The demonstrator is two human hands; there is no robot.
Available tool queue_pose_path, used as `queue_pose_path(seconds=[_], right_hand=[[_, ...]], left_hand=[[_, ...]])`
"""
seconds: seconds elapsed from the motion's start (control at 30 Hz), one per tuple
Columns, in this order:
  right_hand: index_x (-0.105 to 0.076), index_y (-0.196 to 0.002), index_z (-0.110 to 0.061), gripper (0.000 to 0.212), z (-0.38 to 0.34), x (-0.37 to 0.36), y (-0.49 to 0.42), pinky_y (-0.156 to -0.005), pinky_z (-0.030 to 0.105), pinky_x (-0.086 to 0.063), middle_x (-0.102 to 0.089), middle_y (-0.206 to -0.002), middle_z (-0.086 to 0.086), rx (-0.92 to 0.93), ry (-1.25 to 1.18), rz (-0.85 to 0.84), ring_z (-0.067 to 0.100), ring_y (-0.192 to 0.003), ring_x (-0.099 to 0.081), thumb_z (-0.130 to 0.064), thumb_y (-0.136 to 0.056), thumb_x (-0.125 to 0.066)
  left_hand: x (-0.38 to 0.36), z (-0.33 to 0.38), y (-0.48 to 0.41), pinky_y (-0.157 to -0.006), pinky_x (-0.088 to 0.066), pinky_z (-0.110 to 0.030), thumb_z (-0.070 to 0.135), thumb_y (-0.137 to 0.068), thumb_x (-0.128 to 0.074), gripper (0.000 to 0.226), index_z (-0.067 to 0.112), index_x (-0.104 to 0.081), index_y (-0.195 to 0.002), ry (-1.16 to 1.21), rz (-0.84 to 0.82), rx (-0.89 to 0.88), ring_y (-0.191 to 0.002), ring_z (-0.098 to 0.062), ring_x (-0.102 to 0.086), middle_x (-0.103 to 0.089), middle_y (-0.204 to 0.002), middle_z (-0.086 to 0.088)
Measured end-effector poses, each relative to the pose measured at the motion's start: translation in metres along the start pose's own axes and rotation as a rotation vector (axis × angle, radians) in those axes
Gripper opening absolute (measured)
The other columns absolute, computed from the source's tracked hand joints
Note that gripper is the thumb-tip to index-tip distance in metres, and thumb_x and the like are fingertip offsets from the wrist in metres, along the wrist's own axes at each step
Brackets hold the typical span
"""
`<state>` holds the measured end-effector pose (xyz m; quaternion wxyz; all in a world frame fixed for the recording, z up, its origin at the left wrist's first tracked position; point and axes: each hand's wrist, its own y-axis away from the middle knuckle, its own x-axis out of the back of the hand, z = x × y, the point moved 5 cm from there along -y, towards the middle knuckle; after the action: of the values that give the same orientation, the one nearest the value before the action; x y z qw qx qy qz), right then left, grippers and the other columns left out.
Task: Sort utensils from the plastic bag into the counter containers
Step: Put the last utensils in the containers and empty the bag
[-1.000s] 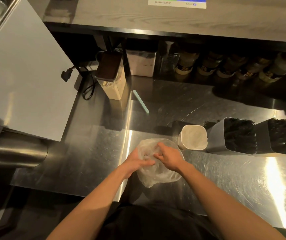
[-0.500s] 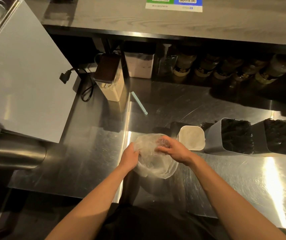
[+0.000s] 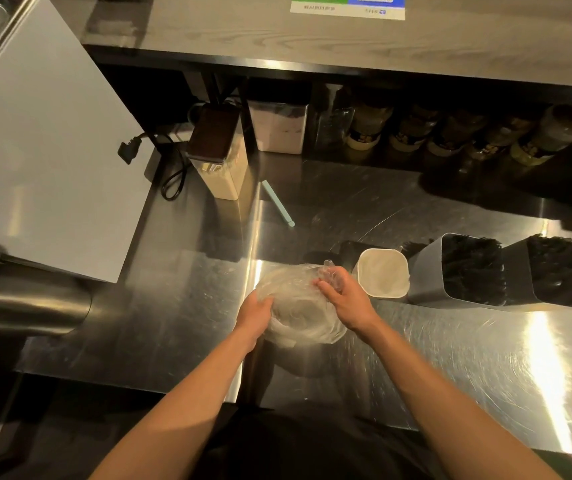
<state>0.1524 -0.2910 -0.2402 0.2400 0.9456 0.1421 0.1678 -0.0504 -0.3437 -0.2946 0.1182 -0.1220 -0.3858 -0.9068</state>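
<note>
Close to the front edge of the shiny stainless-steel counter [image 3: 450,358], both hands hold a clear crumpled plastic bag [image 3: 298,313]; whether it touches the metal cannot be told. The left hand [image 3: 255,315] grips the bag's left side with curled fingers, and the right hand [image 3: 345,299] pinches the bunched film at its top right. Just beside that hand stands a white rounded-square tub [image 3: 383,271]. Toward the right edge, a near grey bin [image 3: 426,275] and a far grey bin [image 3: 516,268] stand side by side, tilted, packed with black utensils [image 3: 471,271]. Further back, a pale green stick [image 3: 277,202] lies flat near a tall beige lidded canister [image 3: 223,174].
</note>
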Motion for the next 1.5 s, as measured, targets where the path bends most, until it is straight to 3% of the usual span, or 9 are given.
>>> queue_pose_path(seconds=[0.23, 0.43, 0.63, 0.8, 0.97, 1.1, 1.23, 1.37, 1.5], right_hand=[[-0.044, -0.142, -0.026, 0.041, -0.024, -0.005, 0.011, -0.097, 0.045, -0.052, -0.065, -0.129, 0.0, 0.22, 0.392, 0.226, 0.023, -0.112, -0.064, -0.036, -0.103, -0.052], [-0.049, -0.135, -0.02, 0.037, -0.03, -0.032, 0.01, -0.089, 0.042, -0.053, -0.07, -0.111, 0.005, 0.292, 0.423, -0.069, 0.02, -0.094, -0.066, -0.033, -0.101, -0.056], [-0.063, -0.101, -0.02, 0.032, 0.007, -0.054, 0.0, -0.078, 0.034, -0.052, -0.069, -0.096, -0.003, 0.134, 0.542, -0.153, 0.016, -0.085, -0.062, -0.05, -0.09, -0.065], [-0.063, -0.096, -0.021, 0.026, 0.01, -0.052, -0.004, -0.075, 0.029, -0.047, -0.068, -0.098, -0.001, 0.13, 0.59, -0.092, 0.016, -0.085, -0.06, -0.046, -0.097, -0.056], [-0.062, -0.111, -0.024, 0.035, 0.007, -0.048, -0.006, -0.081, 0.03, -0.048, -0.067, -0.108, -0.005, 0.135, 0.607, -0.103, 0.015, -0.093, -0.062, -0.055, -0.095, -0.054], [-0.061, -0.106, -0.023, 0.033, 0.007, -0.048, -0.007, -0.074, 0.028, -0.046, -0.07, -0.101, -0.003, 0.148, 0.613, -0.092, 0.017, -0.089, -0.064, -0.053, -0.095, -0.057], [-0.064, -0.111, -0.019, 0.027, 0.011, -0.037, -0.007, -0.078, 0.03, -0.048, -0.071, -0.106, 0.0, 0.122, 0.53, -0.015, 0.02, -0.094, -0.065, -0.039, -0.092, -0.065], [-0.067, -0.111, -0.02, 0.027, 0.008, -0.019, 0.0, -0.082, 0.034, -0.053, -0.073, -0.1, -0.006, 0.135, 0.357, 0.087, 0.013, -0.091, -0.067, -0.035, -0.089, -0.069], [-0.064, -0.093, -0.022, 0.015, 0.02, -0.016, -0.003, -0.077, 0.036, -0.053, -0.071, -0.085, -0.01, 0.025, 0.295, 0.102, 0.01, -0.082, -0.067, -0.036, -0.089, -0.063]], left_hand=[[0.003, -0.001, 0.002, -0.08, -0.054, -0.034, 0.023, -0.103, -0.043, 0.024, 0.022, -0.064, -0.115, 0.011, 0.041, 0.028, -0.094, -0.018, -0.063, -0.067, -0.101, 0.0], [0.001, -0.003, 0.0, -0.063, -0.052, -0.024, 0.022, -0.102, -0.055, 0.019, 0.018, -0.063, -0.119, 0.105, 0.034, 0.038, -0.091, -0.017, -0.067, -0.07, -0.105, -0.004], [-0.01, 0.003, 0.006, -0.084, -0.06, -0.037, 0.013, -0.097, -0.063, 0.017, 0.012, -0.066, -0.113, 0.394, -0.125, 0.174, -0.095, -0.025, -0.073, -0.075, -0.102, -0.01], [-0.008, 0.005, 0.01, -0.084, -0.059, -0.035, 0.008, -0.093, -0.064, 0.021, 0.011, -0.068, -0.114, 0.379, -0.2, 0.14, -0.096, -0.025, -0.072, -0.076, -0.101, -0.009], [-0.011, 0.004, 0.008, -0.092, -0.057, -0.037, 0.019, -0.092, -0.069, 0.026, 0.014, -0.068, -0.118, 0.365, -0.272, 0.124, -0.103, -0.024, -0.071, -0.075, -0.109, -0.009], [-0.013, 0.001, 0.003, -0.088, -0.059, -0.037, 0.025, -0.091, -0.069, 0.029, 0.014, -0.068, -0.118, 0.303, -0.203, 0.136, -0.098, -0.024, -0.073, -0.076, -0.105, -0.008], [-0.002, 0.009, 0.001, -0.082, -0.059, -0.037, 0.016, -0.092, -0.061, 0.02, 0.018, -0.064, -0.112, 0.122, 0.014, 0.07, -0.092, -0.023, -0.069, -0.071, -0.103, -0.007], [0.004, 0.018, -0.003, -0.084, -0.052, -0.037, 0.021, -0.096, -0.057, 0.035, 0.016, -0.05, -0.129, -0.195, 0.069, -0.048, -0.1, -0.023, -0.06, -0.062, -0.114, -0.006], [0.002, 0.025, 0.0, -0.089, -0.053, -0.041, 0.028, -0.081, -0.075, 0.062, 0.019, -0.042, -0.134, -0.301, 0.063, -0.14, -0.106, -0.023, -0.059, -0.055, -0.125, -0.002]])
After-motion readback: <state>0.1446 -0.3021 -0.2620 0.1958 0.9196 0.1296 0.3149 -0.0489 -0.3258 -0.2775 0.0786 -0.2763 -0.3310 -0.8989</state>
